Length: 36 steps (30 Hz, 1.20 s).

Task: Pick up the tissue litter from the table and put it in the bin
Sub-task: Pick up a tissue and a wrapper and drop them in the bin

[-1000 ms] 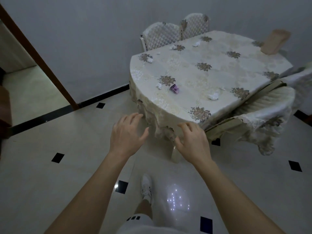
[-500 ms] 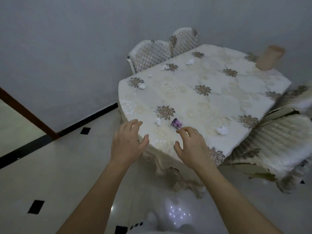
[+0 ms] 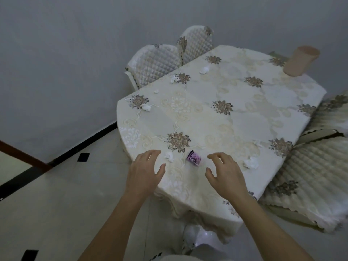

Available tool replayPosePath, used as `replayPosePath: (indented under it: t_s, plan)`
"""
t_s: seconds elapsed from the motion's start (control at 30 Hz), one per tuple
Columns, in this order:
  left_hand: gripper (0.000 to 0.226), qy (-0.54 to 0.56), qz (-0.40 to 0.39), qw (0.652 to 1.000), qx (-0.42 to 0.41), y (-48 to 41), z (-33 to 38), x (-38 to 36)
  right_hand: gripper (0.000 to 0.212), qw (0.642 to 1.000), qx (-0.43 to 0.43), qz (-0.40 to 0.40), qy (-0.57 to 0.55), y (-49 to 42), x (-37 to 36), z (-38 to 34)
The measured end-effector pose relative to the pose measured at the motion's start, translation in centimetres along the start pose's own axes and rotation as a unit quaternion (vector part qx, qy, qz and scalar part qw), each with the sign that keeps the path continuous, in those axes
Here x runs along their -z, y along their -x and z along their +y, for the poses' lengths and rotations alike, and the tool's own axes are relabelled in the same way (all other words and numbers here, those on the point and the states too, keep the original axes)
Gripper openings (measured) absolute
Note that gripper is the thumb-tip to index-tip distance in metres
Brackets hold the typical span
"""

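Observation:
Several crumpled white tissues lie scattered on the cream flowered tablecloth [image 3: 207, 121]. One tissue wad [image 3: 169, 156] sits just past my left hand's fingertips; another [image 3: 251, 162] lies right of my right hand. More wads [image 3: 146, 107] [image 3: 173, 79] [image 3: 204, 69] lie toward the far left edge. A beige bin [image 3: 301, 60] stands on the far right corner of the table. My left hand [image 3: 146, 171] and my right hand [image 3: 225, 174] hover open over the near edge, holding nothing.
A small purple wrapper [image 3: 194, 158] lies between my hands. Two quilted white chairs [image 3: 156, 65] stand at the far side against the grey wall. A covered chair [image 3: 310, 176] is tucked in at the right. The tiled floor [image 3: 56, 204] spreads to the left.
I have stepped closer to the table. Both hands moved forward from short of the edge to over the tabletop, still open with fingers spread.

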<state>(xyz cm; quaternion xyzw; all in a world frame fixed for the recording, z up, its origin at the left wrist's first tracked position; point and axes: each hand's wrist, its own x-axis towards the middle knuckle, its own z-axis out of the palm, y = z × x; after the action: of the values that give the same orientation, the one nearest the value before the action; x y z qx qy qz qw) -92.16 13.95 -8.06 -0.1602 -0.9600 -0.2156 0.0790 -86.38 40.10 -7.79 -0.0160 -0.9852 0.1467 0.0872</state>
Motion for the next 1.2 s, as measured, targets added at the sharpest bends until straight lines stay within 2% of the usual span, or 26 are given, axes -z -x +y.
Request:
replayPosePath:
  t_s: [0.3,0.43,0.57,0.8,0.9,1.07,1.2]
  plan:
    - [0.035,0.015,-0.054,0.995,0.082,-2.2,-0.5,-5.0,0.053,0.986,-0.019,-0.163,-0.016,-4.4,-4.0,4.0]
    - [0.038,0.025,-0.102,0.987,0.117,-3.0,-1.4,-7.2,0.056,0.973,-0.047,-0.225,-0.013,-5.6,-5.9,4.4]
    - [0.043,0.047,-0.118,0.981,0.146,-4.1,-2.0,-9.0,0.057,0.964,-0.064,-0.256,0.010,-6.3,-7.8,4.2]
    - [0.051,0.042,-0.152,0.976,0.151,-6.6,-2.5,-11.7,0.063,0.963,-0.130,-0.236,-0.004,-7.8,-10.4,3.1]
    - [0.047,0.025,-0.157,0.978,0.136,-7.3,-2.9,-12.4,0.054,0.967,-0.130,-0.218,0.003,-8.1,-11.4,2.8]
    - [0.031,0.017,-0.157,0.983,0.093,-7.5,-3.3,-13.2,0.026,0.982,-0.113,-0.149,0.000,-7.6,-12.8,2.8]
    - [0.021,0.010,-0.160,0.985,0.063,-6.9,-3.6,-13.6,0.018,0.984,-0.124,-0.125,-0.019,-6.9,-13.1,2.6]
